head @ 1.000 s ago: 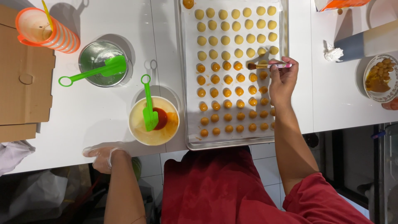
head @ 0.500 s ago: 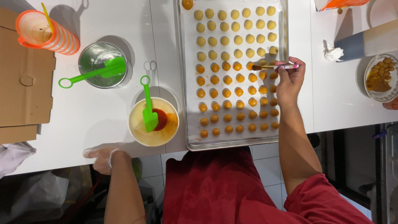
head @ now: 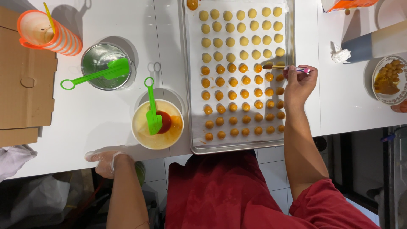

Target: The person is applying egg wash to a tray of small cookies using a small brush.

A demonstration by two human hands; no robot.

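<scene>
My right hand (head: 299,83) holds a small pastry brush (head: 280,67) whose bristles touch a dough ball in the fourth row from the top of a metal baking tray (head: 185,76). The tray carries several rows of small round pastries (head: 237,85); the lower rows are glazed orange, the upper rows pale. My left hand (head: 103,162), in a clear glove, rests on the near table edge just below a bowl of egg wash (head: 157,125) with a green spatula in it.
A metal bowl (head: 106,65) with a second green spatula, an orange striped cup (head: 48,33) and flattened cardboard (head: 21,80) lie on the left. On the right are a crumpled tissue (head: 340,54), a plate of filling pieces (head: 388,78) and a box.
My right hand has moved the brush up and slightly right along the tray's right side, from the fifth row to the row above. My left hand has stayed still.
</scene>
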